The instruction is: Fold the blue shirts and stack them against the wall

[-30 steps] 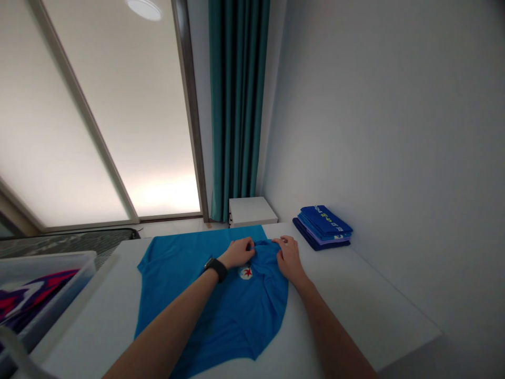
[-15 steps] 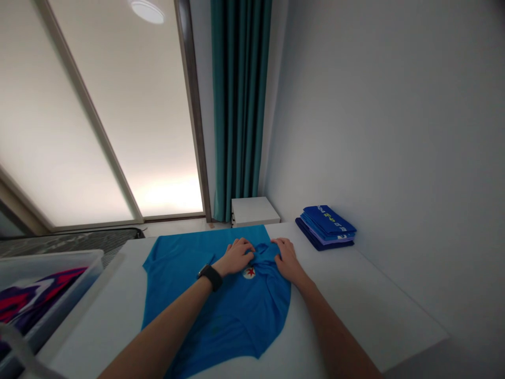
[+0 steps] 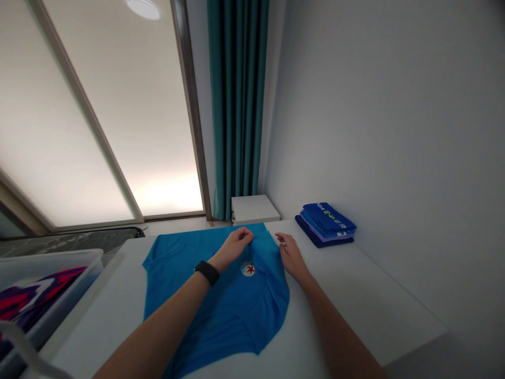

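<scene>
A blue T-shirt [image 3: 221, 305] with a round white badge and red star lies spread over the white table, its right part folded over and wrinkled. My left hand [image 3: 235, 243], with a black watch on the wrist, pinches the shirt's cloth near the far edge, above the badge. At the shirt's right edge is my right hand [image 3: 291, 253], its fingers parted and slightly curled. Its thumb side is close against the cloth; whether it touches I cannot tell.
A stack of folded blue clothes [image 3: 326, 225] stands at the back right, near the wall. On the left, a clear plastic bin [image 3: 84, 268] holds red and purple clothing. Behind the white table [image 3: 355, 305] are a white cabinet [image 3: 254, 208] and a teal curtain [image 3: 239, 105].
My left hand has shifted slightly up and closed on the cloth. The bunched fabric near the far edge is now flatter. My right hand has come off the cloth, its fingers lifted.
</scene>
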Tool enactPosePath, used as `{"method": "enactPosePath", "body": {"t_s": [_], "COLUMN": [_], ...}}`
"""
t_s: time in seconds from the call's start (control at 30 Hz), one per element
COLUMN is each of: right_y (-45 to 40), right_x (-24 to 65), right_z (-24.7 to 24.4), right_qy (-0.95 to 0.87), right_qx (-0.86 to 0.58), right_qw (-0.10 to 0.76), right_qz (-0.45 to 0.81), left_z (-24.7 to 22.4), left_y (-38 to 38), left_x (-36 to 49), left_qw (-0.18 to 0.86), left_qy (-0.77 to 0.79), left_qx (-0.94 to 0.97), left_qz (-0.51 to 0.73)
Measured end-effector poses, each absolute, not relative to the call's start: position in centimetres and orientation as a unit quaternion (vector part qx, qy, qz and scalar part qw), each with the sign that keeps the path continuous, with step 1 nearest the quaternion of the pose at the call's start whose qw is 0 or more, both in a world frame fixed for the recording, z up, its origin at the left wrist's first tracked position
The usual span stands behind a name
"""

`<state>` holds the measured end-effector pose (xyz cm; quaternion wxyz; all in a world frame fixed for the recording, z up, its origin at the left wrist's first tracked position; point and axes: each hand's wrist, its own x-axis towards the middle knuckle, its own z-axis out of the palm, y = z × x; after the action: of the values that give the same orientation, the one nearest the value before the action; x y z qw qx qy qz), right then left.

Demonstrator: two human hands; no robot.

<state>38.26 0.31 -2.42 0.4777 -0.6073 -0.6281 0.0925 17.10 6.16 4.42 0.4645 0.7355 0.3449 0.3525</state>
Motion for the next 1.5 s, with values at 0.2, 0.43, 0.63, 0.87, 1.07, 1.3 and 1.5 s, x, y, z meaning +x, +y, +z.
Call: {"method": "enactPosePath", "body": {"t_s": [0.2, 0.43, 0.63, 0.87, 1.07, 1.3, 1.5], "right_y": [0.1, 1.0, 4.3, 8.2, 9.2, 9.0, 9.0], "right_x": [37.7, 37.7, 37.6, 36.7, 36.9, 37.7, 36.2], "right_z": [-2.9, -2.9, -1.0, -0.5, 0.4, 1.2, 0.0], "right_qy": [-0.666, -0.689, -0.714, -0.747, -0.75, -0.731, -0.733], "right_qx": [-0.626, -0.639, -0.645, -0.627, -0.619, -0.622, -0.624], "right_qw": [0.396, 0.335, 0.258, 0.18, 0.148, 0.199, 0.227], "right_qz": [0.088, 0.071, 0.084, 0.131, 0.179, 0.196, 0.151], "left_z": [1.9, 1.0, 0.7, 1.2, 1.5, 1.0, 0.2], "left_y": [7.1, 5.8, 5.4, 5.0, 5.0, 5.7, 6.3], "left_x": [13.8, 12.9, 12.9, 12.6, 12.7, 13.0, 12.9], "left_qw": [0.36, 0.279, 0.297, 0.325, 0.351, 0.395, 0.338], "left_qy": [0.429, 0.449, 0.403, 0.344, 0.344, 0.376, 0.451], "left_qx": [0.774, 0.818, 0.827, 0.832, 0.821, 0.748, 0.729], "left_qz": [0.296, 0.23, 0.256, 0.289, 0.291, 0.377, 0.39]}}
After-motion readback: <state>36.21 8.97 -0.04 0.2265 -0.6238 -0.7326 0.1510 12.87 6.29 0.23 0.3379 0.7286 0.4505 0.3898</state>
